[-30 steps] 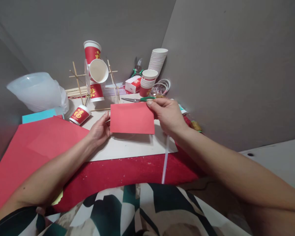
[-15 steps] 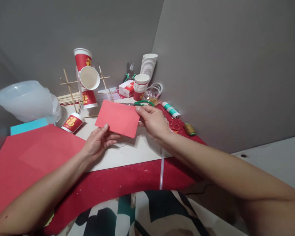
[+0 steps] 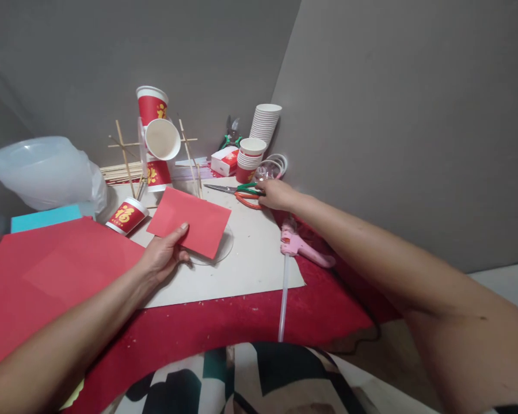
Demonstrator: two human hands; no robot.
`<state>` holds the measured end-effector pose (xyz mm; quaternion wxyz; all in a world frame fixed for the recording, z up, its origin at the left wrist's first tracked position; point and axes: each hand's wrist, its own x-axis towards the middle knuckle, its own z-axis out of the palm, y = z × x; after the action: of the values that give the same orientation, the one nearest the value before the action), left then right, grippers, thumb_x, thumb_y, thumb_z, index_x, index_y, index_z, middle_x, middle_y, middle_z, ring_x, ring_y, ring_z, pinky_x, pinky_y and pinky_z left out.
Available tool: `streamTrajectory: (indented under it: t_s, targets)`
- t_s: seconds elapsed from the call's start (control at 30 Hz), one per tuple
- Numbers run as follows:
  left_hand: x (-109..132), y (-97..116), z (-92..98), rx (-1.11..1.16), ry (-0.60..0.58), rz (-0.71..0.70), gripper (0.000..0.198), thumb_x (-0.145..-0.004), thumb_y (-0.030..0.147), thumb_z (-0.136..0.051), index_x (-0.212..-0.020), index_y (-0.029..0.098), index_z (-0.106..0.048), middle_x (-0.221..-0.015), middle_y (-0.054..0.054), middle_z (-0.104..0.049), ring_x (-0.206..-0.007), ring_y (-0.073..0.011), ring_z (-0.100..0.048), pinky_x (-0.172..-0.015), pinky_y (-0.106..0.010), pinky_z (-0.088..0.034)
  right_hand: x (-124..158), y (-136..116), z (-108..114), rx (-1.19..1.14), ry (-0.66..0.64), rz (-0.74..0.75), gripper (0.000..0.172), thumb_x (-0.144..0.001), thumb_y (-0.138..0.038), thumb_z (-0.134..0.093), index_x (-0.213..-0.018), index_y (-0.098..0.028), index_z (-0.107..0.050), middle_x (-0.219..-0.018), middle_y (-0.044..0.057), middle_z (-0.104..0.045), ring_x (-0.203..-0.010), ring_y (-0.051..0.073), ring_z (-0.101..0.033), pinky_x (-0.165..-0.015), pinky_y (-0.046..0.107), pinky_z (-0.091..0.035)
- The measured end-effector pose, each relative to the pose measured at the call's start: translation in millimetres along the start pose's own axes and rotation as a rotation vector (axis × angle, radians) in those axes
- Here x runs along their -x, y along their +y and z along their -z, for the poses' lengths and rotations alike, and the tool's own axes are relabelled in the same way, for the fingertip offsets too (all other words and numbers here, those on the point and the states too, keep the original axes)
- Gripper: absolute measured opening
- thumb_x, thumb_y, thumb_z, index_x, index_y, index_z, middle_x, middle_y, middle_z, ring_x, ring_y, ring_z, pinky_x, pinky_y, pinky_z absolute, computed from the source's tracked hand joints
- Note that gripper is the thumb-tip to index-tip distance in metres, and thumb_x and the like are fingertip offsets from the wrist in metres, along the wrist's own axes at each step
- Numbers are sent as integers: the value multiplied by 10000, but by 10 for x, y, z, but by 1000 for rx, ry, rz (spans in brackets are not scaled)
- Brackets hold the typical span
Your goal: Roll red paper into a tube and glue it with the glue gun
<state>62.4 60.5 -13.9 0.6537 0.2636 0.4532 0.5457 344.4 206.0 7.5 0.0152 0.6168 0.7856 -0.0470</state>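
Note:
My left hand (image 3: 166,250) pinches a small red sheet of paper (image 3: 194,221), thumb on top and fingers beneath. The sheet is tilted above the white board and partly covers a clear round disc (image 3: 224,247). My right hand (image 3: 274,194) reaches to the back of the board, its fingers closed at the handles of a pair of scissors (image 3: 246,194) with one green and one orange loop. The blades point left. Some of the right fingertips are hidden. Below that arm lies a pink glue gun (image 3: 300,247) with a clear glue stick (image 3: 284,299) in it.
Left of the board (image 3: 259,264) lie large red sheets (image 3: 47,287), a blue sheet (image 3: 47,218) and a plastic bag (image 3: 38,172). Behind stand joined paper cups (image 3: 153,109), stick frames (image 3: 123,155) and cup stacks (image 3: 265,121). One cup (image 3: 127,215) lies tipped.
My right hand has let go of the red sheet and moved back to the scissors. My left hand has lowered the sheet to the left. The glue gun has come into view.

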Motion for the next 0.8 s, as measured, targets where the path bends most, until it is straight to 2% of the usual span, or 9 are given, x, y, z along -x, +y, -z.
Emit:
streamTrajectory:
  t_s: [0.13, 0.23, 0.37, 0.5, 0.67, 0.8]
  targets:
    - [-4, 17, 27, 35, -6, 13, 231, -806, 131, -756, -1023, 156, -680, -974, -64, -741, -681, -164, -717, -431, -216, -602, -143, 4, -23, 100, -98, 11, 432, -785, -157, -617, -1212, -133, -673, -1185, 167, -714, -1020, 289, -665, -738, 304, -476]
    - [-17, 21, 42, 46, -8, 24, 264, -794, 111, -762, -1043, 168, -693, -1029, -67, -739, -753, -173, -723, -509, -241, -644, -200, -8, 8, 144, -153, 24, 459, -759, -175, -646, -1217, -157, -669, -1197, 147, -709, -1012, 284, -664, -716, 302, -469]
    - [-46, -2, 63, 57, -17, 36, 213, -795, 110, -766, -995, 158, -709, -1042, -70, -742, -800, -183, -728, -553, -257, -661, -202, -53, 56, 183, -188, 29, 516, -744, -219, -687, -1256, -167, -647, -1169, 148, -717, -988, 298, -672, -710, 319, -461]
    - [-77, -18, 85, 92, -23, 47, 159, -816, 112, -750, -968, 144, -716, -1001, -56, -749, -792, -185, -738, -565, -276, -670, -98, -122, 163, 224, -172, 38, 422, -824, -324, -642, -1216, -172, -670, -1175, 160, -713, -1017, 327, -665, -719, 347, -443]
    - [-82, 8, 73, 122, 14, 55, 121, -847, 105, -711, -964, 132, -704, -951, -58, -762, -759, -191, -748, -547, -295, -668, 150, -120, 355, 271, -174, 75, 370, -856, -389, -580, -1108, -145, -696, -1044, 164, -725, -894, 304, -671, -639, 333, -413]
    - [-86, 50, 45, 151, 29, 69, 63, -880, 99, -658, -925, 139, -679, -903, -66, -773, -721, -193, -752, -547, -293, -665, 371, -27, 434, 130, -117, 109, 343, -845, -388, -600, -1071, -147, -695, -973, 135, -720, -827, 269, -663, -621, 309, -416]
